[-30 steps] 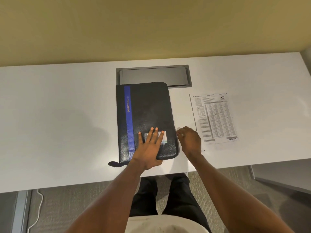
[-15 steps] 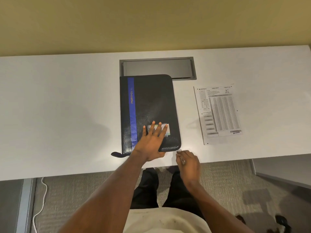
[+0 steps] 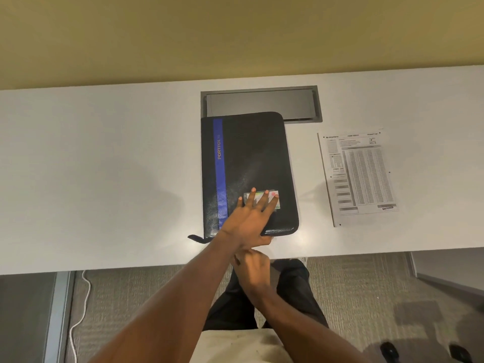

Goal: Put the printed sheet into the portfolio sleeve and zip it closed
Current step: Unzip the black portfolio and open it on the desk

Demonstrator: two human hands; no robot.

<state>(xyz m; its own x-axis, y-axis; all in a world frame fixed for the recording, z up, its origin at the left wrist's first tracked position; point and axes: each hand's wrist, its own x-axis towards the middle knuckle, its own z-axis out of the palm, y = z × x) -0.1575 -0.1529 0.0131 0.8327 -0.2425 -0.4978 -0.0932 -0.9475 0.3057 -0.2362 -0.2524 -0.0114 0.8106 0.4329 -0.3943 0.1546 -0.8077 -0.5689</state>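
Note:
A black zip portfolio (image 3: 248,158) with a blue stripe lies shut on the white desk (image 3: 104,166), in the middle. My left hand (image 3: 251,218) presses flat on its near right corner, fingers spread over a small label card (image 3: 259,196). My right hand (image 3: 252,268) sits at the portfolio's near edge, tucked under my left wrist, fingers pinched together at the zipper line; the zipper pull itself is hidden. The printed sheet (image 3: 358,176) lies flat on the desk to the right of the portfolio, apart from both hands.
A grey recessed cable hatch (image 3: 262,103) sits in the desk just behind the portfolio. A short black strap (image 3: 196,238) sticks out at the portfolio's near left corner. Below the desk edge are carpet, my legs and a white cable (image 3: 78,310).
My right hand has travelled from the portfolio's right edge, round the near right corner, and leftward along the near edge under my left wrist. The left hand, portfolio and sheet stayed put.

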